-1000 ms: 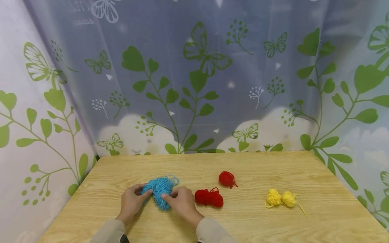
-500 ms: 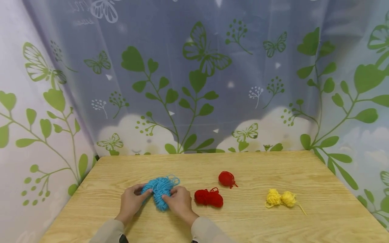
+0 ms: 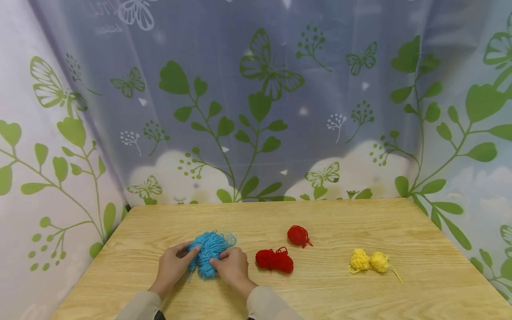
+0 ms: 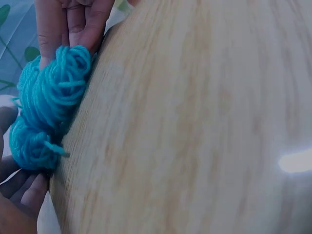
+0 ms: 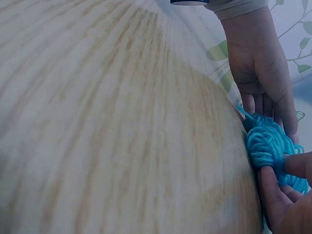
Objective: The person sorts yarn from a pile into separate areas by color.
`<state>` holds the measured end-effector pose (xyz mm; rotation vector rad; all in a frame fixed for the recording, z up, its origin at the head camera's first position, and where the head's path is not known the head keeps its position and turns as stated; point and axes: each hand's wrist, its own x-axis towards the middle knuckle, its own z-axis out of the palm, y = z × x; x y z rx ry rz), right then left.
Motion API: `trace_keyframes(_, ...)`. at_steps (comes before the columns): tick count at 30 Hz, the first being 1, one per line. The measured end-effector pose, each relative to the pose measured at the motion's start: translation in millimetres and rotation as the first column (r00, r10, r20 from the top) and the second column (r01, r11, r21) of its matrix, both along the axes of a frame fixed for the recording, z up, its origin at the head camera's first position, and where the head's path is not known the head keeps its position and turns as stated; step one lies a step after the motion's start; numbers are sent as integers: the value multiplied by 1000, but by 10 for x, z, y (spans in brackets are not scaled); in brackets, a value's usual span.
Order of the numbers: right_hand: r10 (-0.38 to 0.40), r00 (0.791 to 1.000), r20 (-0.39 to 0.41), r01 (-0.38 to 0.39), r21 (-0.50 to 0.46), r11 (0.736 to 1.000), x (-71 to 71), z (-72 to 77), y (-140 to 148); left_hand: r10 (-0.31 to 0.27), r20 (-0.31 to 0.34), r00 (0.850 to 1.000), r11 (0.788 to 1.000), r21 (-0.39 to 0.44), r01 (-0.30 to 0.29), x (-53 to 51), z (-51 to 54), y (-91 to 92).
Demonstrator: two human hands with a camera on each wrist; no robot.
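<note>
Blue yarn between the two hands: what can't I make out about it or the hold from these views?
- Head view: the underside of the blue yarn, hidden by the yarn itself.
- Head view: the left hand's fingertips other than the thumb's, hidden behind the yarn.
- Head view: where single strands run, too fine to trace.
- Right wrist view: part of the right hand, cut off by the right edge.

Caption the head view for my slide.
Left hand and right hand hold blue yarn, with red yarn and yellow yarn further right.
</note>
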<state>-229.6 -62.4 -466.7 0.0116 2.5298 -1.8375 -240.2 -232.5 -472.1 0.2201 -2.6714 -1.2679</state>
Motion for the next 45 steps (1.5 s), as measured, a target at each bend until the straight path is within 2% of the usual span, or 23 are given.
trace_keyframes(3, -4, 1000, -9, 4, -3, 1000, 6, 4, -15, 1, 6, 1000, 1000, -2, -1, 2, 9, -4)
trace_keyframes(10, 3, 1000, -7, -3, 41, 999, 4, 4, -19, -36, 19, 999, 999, 10, 36, 14, 21, -5)
trace_keyframes(17, 31, 999, -30, -29, 61, 998, 8, 12, -12, -89, -26, 996, 996, 17, 89, 5, -6, 13)
trace_keyframes(21, 54, 998, -15, -53, 51, 997, 14, 21, 2, -81, -38, 996, 996, 20, 82, -8, -41, 8)
trace_keyframes(25, 94, 994, -51, -86, 139, 987, -7, 40, 50, -85, -51, 995, 996, 35, 86, -17, -55, 12)
trace_keyframes(29, 161, 980, -118, -126, 260, 957, -58, 66, 125, -83, -58, 995, 996, 39, 85, -22, -46, 20)
trace_keyframes(33, 207, 965, -159, -153, 299, 942, -82, 129, 201, -77, -54, 996, 996, 36, 79, -22, -30, 24)
trace_keyframes(39, 223, 953, -204, -166, 263, 950, -71, 274, 346, -76, -46, 996, 997, 31, 77, -23, -35, 33)
trace_keyframes(45, 208, 959, -191, -165, 218, 962, -123, 425, 563, -77, -62, 995, 996, 38, 80, -17, -36, 35)
